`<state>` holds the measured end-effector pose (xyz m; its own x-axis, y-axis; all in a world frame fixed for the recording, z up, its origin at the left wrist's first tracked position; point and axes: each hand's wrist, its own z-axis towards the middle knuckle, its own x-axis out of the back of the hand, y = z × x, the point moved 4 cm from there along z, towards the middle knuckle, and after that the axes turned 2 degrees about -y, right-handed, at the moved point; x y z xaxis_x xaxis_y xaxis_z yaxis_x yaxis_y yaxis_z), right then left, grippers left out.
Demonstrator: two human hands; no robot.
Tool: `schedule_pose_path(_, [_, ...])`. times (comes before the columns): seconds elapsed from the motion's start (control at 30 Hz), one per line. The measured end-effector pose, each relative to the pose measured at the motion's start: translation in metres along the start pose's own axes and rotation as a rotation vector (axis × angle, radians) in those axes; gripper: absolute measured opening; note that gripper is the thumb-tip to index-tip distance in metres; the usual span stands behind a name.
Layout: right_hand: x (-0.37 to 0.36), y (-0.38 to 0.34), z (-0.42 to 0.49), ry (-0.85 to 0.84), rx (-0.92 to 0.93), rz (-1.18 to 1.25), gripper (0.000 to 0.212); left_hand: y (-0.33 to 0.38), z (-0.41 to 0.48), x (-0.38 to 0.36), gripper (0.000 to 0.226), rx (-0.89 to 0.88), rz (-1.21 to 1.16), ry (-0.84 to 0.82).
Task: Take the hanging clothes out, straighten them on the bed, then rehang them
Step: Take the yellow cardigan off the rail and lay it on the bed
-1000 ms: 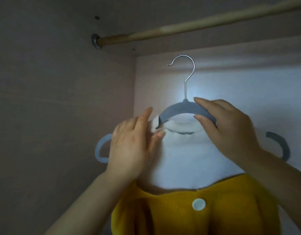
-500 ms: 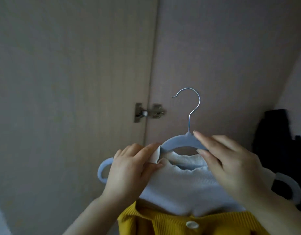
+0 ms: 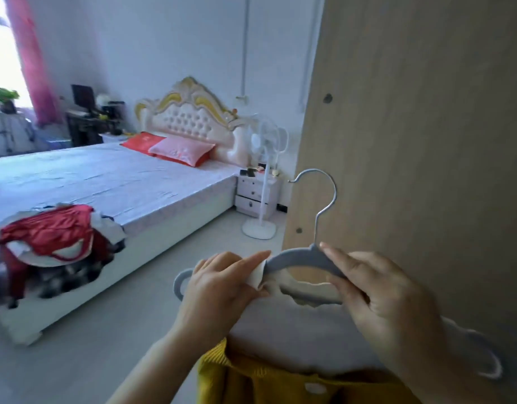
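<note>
Grey hanger (image 3: pixel 298 258), white top (image 3: pixel 295 339), mustard cardigan (image 3: pixel 251 383), red clothes (image 3: pixel 47 231), pink pillow (image 3: pixel 181 148).

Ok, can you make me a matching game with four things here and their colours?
Things:
1. hanger
2. cardigan
3. curtain
4. fan

Colours:
A. white
B. pink
C. grey
D. yellow

Pairs: 1-C, 2-D, 3-B, 4-A
</note>
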<state>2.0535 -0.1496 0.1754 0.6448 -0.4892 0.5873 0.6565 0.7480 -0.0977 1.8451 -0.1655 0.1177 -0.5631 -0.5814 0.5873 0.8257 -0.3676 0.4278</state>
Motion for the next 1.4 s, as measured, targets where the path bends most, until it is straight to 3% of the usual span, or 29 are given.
schedule_pose_path(0.13, [-0.078,-0.039,0.041,-0.004,0.059,0.087,0.038,-0.074,-0.004,0.043,0.039,0.107,0.084,0.072])
schedule_pose_path(0.33, [-0.206,-0.092,0.095,-0.136,0.077,0.249,0.043,-0.191,-0.008,0.098,0.039,0.258,0.223,0.120])
schedule_pose_path(0.67, [-0.389,-0.148,0.175,-0.205,0.096,0.526,0.045,-0.353,0.020,0.156,0.040,0.386,0.435,0.145])
schedule_pose_path(1.4, [-0.739,-0.102,0.404,-0.316,0.126,0.714,0.040,-0.664,0.201,0.125,0.044,0.650,0.378,0.180])
